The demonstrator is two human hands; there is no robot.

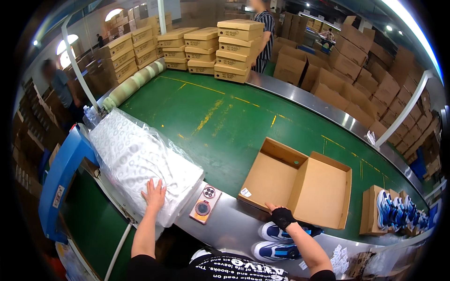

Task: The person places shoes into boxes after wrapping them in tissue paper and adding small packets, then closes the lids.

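Observation:
My left hand (154,195) lies open, fingers spread, on a stack of white tissue paper (136,150) with grey print, partly covered in clear plastic. In a black fingerless glove, my right hand (282,217) grips the near wall of an open brown shoe box (272,175); some of its fingers are hidden. The box's lid side (323,192) is folded back to the right. Below that hand and wrist, a pair of blue and white sneakers (272,250) rests on the metal ledge, partly covered by my forearm.
A phone (205,204) lies on the metal ledge (229,213). Closed shoe boxes (239,47) stand stacked across the green conveyor belt (187,112). More sneakers (398,210) line up at right, near small white packets (338,260). A blue machine arm (58,182) rises at left. Another person (266,35) stands beyond.

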